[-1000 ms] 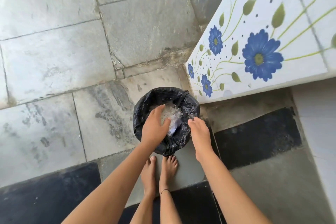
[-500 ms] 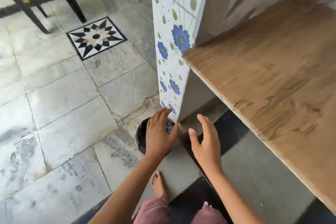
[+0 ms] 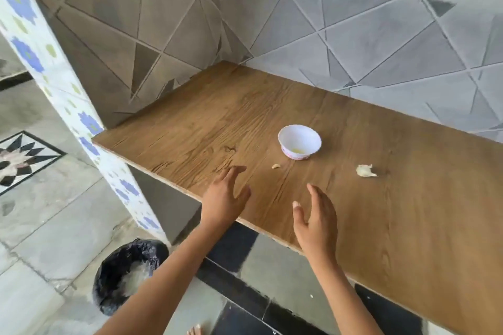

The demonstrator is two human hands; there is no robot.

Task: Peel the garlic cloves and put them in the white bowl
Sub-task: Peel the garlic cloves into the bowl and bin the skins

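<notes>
Apparently empty hands (image 3: 223,198) (image 3: 317,223) nr bowl (image 3: 299,141).

This is looking like a home kitchen. A wooden counter (image 3: 190,130) is running along a wall (image 3: 299,22) that is carrying grey tiles in triangle shapes. A pillar (image 3: 40,62) with blue flower tiles is standing at the counter's left end. A white bowl (image 3: 299,141) and garlic (image 3: 366,170) are lying on the counter. A bin (image 3: 128,275) with a black bag is standing on the stone floor (image 3: 54,212), and a star inlay (image 3: 19,158) is showing farther left.
</notes>
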